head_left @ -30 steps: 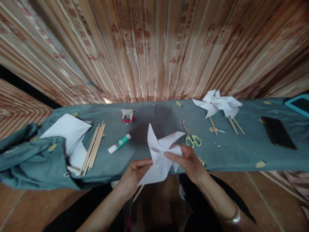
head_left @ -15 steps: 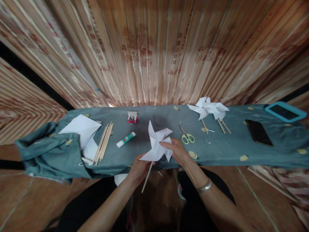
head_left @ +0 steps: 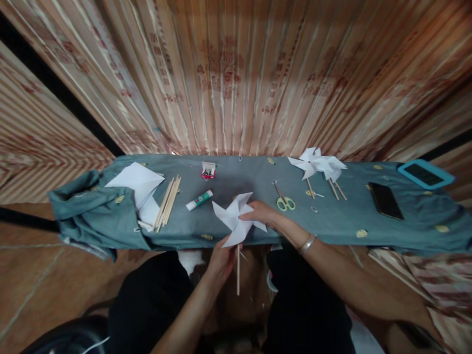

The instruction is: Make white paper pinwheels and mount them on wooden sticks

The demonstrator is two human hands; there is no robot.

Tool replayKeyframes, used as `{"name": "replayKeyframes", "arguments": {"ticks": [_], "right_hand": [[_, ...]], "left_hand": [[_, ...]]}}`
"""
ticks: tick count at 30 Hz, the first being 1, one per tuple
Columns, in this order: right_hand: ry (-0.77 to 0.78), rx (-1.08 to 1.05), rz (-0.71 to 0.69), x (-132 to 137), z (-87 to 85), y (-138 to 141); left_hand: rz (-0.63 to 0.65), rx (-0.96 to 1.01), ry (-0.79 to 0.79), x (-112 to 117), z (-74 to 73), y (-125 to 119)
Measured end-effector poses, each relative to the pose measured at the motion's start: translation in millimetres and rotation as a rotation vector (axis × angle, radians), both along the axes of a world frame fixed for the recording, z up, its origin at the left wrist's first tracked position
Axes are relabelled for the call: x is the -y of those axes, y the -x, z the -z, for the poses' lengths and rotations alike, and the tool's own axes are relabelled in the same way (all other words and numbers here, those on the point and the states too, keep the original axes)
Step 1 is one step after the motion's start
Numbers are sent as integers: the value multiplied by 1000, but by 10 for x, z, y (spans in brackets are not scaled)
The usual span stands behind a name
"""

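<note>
In the frame's lower middle, a white pinwheel (head_left: 234,219) is held underneath by the curled left hand (head_left: 221,258) and pinched centrally by the nearly closed right hand (head_left: 263,213).

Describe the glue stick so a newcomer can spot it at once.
Start from the long blue-grey cloth in front of the curtain. Just left of the held white pinwheel, below the small red box, lies the slanting glue stick. Its green label and white ends set it apart from the bare wooden sticks further left.
</note>
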State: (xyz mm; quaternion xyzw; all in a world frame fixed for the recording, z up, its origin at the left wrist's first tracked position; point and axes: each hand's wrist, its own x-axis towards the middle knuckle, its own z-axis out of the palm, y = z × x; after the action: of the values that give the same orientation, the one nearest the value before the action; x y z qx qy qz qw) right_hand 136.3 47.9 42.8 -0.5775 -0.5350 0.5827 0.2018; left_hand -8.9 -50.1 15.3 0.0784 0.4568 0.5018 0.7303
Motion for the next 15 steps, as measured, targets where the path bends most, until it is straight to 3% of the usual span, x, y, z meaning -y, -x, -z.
{"name": "replayKeyframes", "arguments": {"ticks": [8, 15], "right_hand": [[-113, 449, -292, -266, -107, 58], [-143, 601, -461, -341, -119, 83]], "left_hand": [[-6, 67, 104, 2, 84, -69], [-8, 94, 133, 13, 184, -73]]}}
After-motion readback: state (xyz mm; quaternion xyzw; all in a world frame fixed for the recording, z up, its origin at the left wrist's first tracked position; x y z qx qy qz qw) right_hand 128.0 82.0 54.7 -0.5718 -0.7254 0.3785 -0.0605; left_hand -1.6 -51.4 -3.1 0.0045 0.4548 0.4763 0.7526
